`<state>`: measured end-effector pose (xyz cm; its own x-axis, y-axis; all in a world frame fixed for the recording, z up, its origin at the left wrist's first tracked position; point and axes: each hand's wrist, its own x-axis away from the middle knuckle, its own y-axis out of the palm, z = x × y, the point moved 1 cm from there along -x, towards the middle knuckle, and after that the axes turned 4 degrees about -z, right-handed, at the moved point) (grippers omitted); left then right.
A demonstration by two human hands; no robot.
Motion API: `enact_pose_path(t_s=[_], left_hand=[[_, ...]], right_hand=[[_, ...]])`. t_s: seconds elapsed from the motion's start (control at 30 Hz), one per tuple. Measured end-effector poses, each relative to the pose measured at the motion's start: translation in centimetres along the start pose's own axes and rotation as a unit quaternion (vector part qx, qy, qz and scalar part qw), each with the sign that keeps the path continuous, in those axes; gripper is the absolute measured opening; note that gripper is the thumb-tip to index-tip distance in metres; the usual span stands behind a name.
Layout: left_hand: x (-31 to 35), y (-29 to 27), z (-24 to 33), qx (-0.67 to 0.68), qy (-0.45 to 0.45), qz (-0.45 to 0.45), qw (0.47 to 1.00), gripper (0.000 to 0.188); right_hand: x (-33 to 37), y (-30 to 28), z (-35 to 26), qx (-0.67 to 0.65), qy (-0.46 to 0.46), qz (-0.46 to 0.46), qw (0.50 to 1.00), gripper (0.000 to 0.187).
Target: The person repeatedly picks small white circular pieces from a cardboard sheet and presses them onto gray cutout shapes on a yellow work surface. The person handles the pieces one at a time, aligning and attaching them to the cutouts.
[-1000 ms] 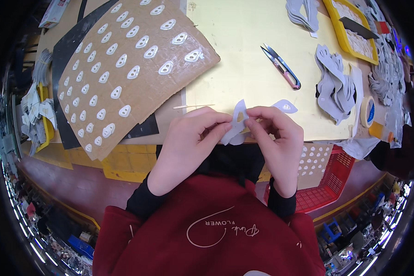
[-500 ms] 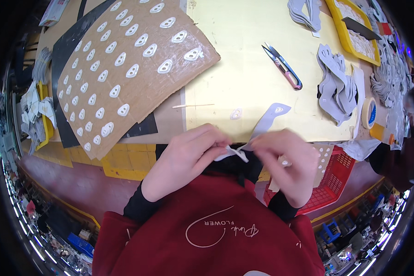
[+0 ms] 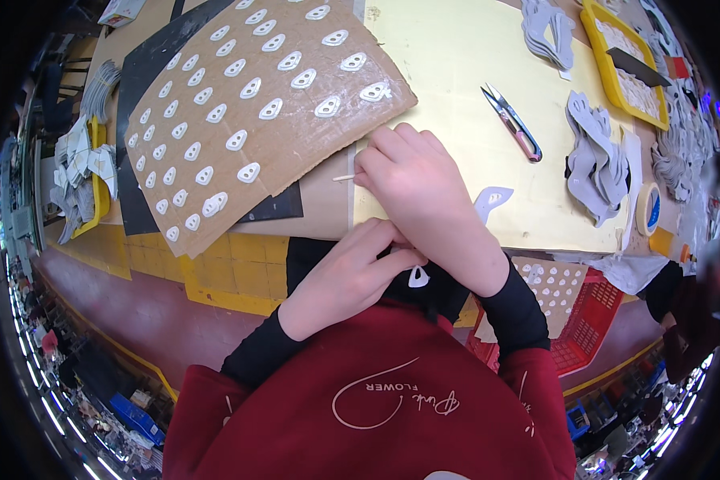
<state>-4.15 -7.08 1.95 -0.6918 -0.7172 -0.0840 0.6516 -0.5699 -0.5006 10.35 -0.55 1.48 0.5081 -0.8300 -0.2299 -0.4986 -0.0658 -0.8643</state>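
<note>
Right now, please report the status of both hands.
Left hand pinches small white cutout. Right hand on thin stick by cardboard sheet. Nothing in the way.

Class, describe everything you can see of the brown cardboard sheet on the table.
The brown cardboard sheet is a large, roughly four-sided board, apparently corrugated, lying flat and skewed on the table's left half. Rows of small white teardrop pieces, each with a hole, cover its face. It overlaps black sheets beneath. The right hand rests just off its lower right corner, at a thin stick.

Right hand (image 3: pixel 412 184) reaches forward; left hand (image 3: pixel 352 276) pinched.
</note>
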Motion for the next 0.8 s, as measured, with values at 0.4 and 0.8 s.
enact_pose_path(t_s=[0.4,0.8], left_hand=[[-0.8,1.6,0.0,-0.156,0.016,0.028,0.987,0.023],[-1.1,1.8,0.2,-0.172,-0.011,0.019,0.985,0.020]], right_hand=[[7.1,-6.3,2.8,-0.070,0.150,0.050,0.985,0.011],[7.4,-4.5,2.3,0.027,0.096,0.034,0.994,0.012]])
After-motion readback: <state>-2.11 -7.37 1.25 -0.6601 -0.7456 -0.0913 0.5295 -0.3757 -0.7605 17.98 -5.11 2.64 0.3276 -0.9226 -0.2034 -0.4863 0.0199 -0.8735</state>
